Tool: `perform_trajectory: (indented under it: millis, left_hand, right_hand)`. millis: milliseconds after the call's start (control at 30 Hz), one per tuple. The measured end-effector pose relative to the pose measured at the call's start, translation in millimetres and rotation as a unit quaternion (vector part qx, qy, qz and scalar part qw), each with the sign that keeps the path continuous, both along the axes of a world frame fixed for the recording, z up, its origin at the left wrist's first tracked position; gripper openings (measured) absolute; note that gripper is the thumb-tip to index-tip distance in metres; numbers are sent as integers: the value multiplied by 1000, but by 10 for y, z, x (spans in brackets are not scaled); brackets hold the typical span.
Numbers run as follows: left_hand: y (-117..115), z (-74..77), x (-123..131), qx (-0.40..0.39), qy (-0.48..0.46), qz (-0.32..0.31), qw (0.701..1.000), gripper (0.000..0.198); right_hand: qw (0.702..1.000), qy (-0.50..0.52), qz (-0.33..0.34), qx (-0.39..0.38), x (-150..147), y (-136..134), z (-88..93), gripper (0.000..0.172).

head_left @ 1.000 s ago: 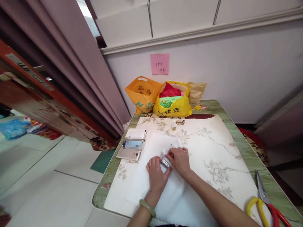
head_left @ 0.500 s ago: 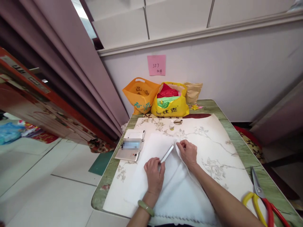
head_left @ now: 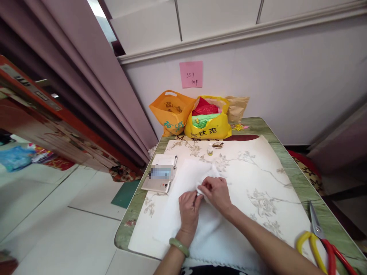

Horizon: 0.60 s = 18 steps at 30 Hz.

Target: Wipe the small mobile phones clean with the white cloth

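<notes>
A soft white cloth [head_left: 212, 233] is spread over the near middle of the table and runs up under both hands. My left hand [head_left: 189, 212], above a green bangle, is closed around the slim silver object, which is now almost wholly covered. Touching it from the right, my right hand [head_left: 215, 191] pinches a bunched fold of the cloth over the object's upper end. The fingertips of both hands meet there.
Phones [head_left: 160, 173] lie at the left. A small bottle [head_left: 210, 149] and glasses [head_left: 218, 145] are beyond the hands. Orange [head_left: 172, 114] and yellow bags [head_left: 210, 128] stand at the back. Scissors [head_left: 318, 231] with yellow and red handles rest at the right edge.
My right hand has moved left and down, bringing the cloth's edge to the silver object in my left hand. The object is now mostly hidden. The view has shifted slightly.
</notes>
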<state>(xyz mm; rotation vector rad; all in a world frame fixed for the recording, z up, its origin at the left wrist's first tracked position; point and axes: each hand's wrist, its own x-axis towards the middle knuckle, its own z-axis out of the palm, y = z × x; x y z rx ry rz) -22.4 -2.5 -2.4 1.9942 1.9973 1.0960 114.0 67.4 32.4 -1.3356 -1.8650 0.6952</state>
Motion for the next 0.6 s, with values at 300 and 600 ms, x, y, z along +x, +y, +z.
perform_trajectory:
  millis: [300,600]
  left_hand:
    - [18,-5,18,30,-44,-5,999,22]
    - [33,12,5,23,-128,-2,992,23]
  right_hand:
    - [988,17,-124,-91,171,429,-57,27]
    - [990,-71,-107,-62,206,548,-286,19]
